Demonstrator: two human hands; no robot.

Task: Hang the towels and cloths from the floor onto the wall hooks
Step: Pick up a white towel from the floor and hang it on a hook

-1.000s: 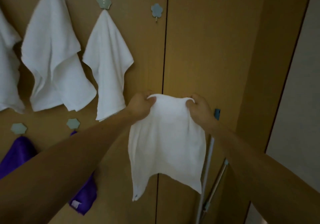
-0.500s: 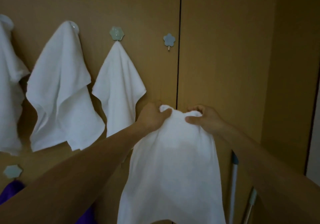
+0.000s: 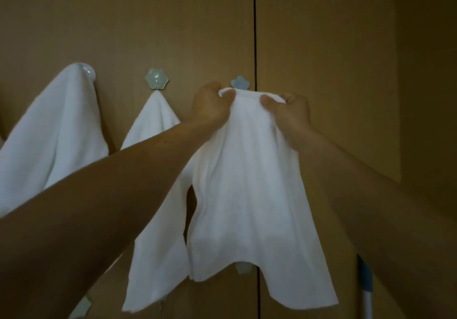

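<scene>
I hold a white cloth [image 3: 249,195] by its top edge, bunched between both hands. My left hand [image 3: 210,107] grips the left end and my right hand [image 3: 289,113] grips the right end. The cloth's top edge sits right under a blue flower-shaped hook [image 3: 239,82] on the brown wooden wall, covering the hook's lower part. To the left, a white towel [image 3: 158,195] hangs from a pale green flower hook [image 3: 156,79], and another white towel [image 3: 49,130] hangs from a round clear hook [image 3: 85,69].
A dark vertical seam [image 3: 254,34] splits the wall panels just right of the blue hook. Lower hooks show below the cloth [image 3: 243,268] and at bottom left [image 3: 82,307]. A pale pole with a blue part [image 3: 366,289] leans at the lower right.
Both hands have raised the cloth up and toward the wall, from well below the blue hook to right at it. The hands have drawn closer together, bunching the top edge.
</scene>
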